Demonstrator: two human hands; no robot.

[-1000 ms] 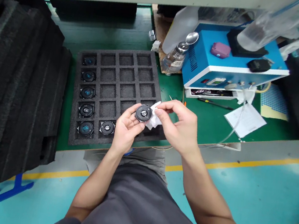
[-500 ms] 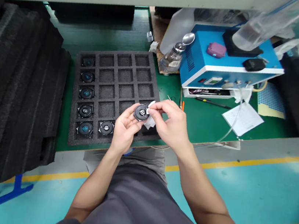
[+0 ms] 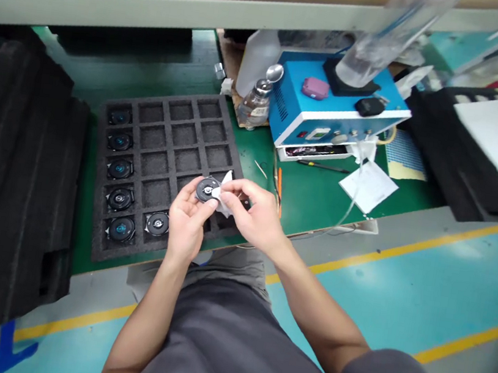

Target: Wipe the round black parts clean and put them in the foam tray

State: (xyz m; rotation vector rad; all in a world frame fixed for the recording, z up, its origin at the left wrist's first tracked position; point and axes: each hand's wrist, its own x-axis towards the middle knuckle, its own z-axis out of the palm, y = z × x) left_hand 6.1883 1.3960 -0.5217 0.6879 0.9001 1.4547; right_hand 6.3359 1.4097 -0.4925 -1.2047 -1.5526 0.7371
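Between thumb and fingers, my left hand (image 3: 186,218) grips a round black watch case (image 3: 206,189) with a pale mark at its centre. My right hand (image 3: 252,212) pinches a white wipe (image 3: 225,194) and presses it against the right side of that case. Both hands are over the front right part of a dark grey foam tray (image 3: 140,193) divided into square pockets. Similar round watch cases (image 3: 120,229) fill the tray's left column, and one more (image 3: 157,223) lies in the front row beside my left hand.
Stacked black foam trays (image 3: 12,190) rise at the left. Behind the tray stand a white bottle (image 3: 258,61) and a glass pump bottle (image 3: 255,104). A blue machine (image 3: 334,109) is at the right, with papers (image 3: 368,187), a pen (image 3: 323,166) and orange-handled tweezers (image 3: 279,184) near it.
The view has swung to the right, so the bench appears shifted left. The wipe now covers more of the case's face, near its centre. Both hands keep their hold.
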